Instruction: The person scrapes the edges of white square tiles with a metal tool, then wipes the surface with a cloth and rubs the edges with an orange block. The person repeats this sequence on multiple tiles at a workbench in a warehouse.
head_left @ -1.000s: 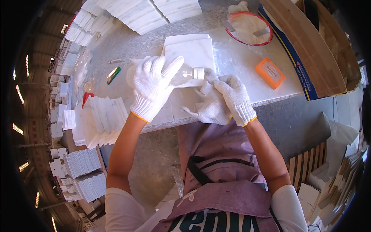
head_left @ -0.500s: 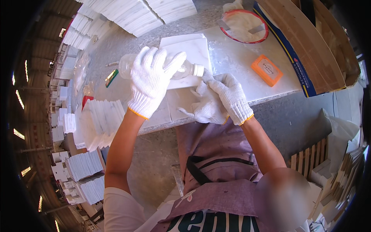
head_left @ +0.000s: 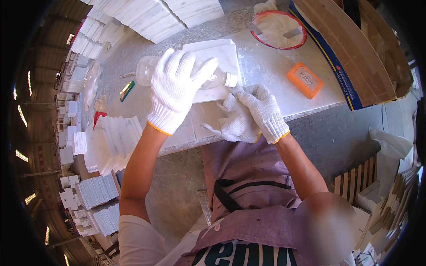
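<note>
My left hand (head_left: 173,91), in a white knit glove, is closed around a clear plastic bottle (head_left: 145,72). The bottle lies sideways above a few white marble-look tiles (head_left: 222,53), its white cap (head_left: 230,80) pointing right. Close by the cap are the fingertips of my right hand (head_left: 265,108), also gloved. That hand grips a loose white glove (head_left: 236,120), which hangs over the table's near edge with its fingers spread to the left. The left hand covers most of the bottle's middle.
An orange hand pad (head_left: 305,80) and a red-rimmed bowl of white powder (head_left: 303,41) lie to the right, beside a cardboard box (head_left: 350,44). On the left are a green cutter (head_left: 127,91) and a stack of tiles (head_left: 117,139). More tile stacks (head_left: 133,17) stand behind.
My left hand and the bottle have shifted slightly right, and the cap sits a little closer to my right hand. The loose glove stays in my right hand.
</note>
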Demonstrator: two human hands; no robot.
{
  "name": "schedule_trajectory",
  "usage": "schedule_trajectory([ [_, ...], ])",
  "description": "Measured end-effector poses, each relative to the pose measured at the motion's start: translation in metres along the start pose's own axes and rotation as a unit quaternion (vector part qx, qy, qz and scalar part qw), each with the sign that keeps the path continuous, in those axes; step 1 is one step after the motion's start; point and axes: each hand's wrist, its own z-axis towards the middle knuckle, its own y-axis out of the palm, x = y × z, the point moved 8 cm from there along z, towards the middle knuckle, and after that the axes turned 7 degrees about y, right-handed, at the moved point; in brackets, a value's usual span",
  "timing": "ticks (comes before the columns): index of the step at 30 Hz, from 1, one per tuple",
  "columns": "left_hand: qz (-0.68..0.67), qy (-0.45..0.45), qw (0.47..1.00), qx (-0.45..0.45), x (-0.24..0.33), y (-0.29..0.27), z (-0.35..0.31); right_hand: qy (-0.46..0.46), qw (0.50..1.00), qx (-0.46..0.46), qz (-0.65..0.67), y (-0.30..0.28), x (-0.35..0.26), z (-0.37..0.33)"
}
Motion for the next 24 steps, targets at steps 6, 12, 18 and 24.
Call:
schedule_trajectory([
  [6,0.002,0.003,0.999,0.032,0.000,-0.004,0.000,0.005,1.000,0.002,-0.010,0.001,-0.005,-0.004],
  [12,-0.020,-0.013,1.000,0.011,0.002,-0.007,0.004,-0.006,1.000,0.004,-0.017,-0.001,-0.004,-0.002],
  [18,-0.013,-0.022,0.999,0.030,0.000,-0.004,-0.004,0.000,0.999,0.011,-0.050,0.000,-0.010,-0.005],
  [24,-0.018,-0.056,0.998,-0.002,0.001,0.005,-0.017,-0.029,0.999,0.010,-0.030,-0.002,-0.003,-0.001],
])
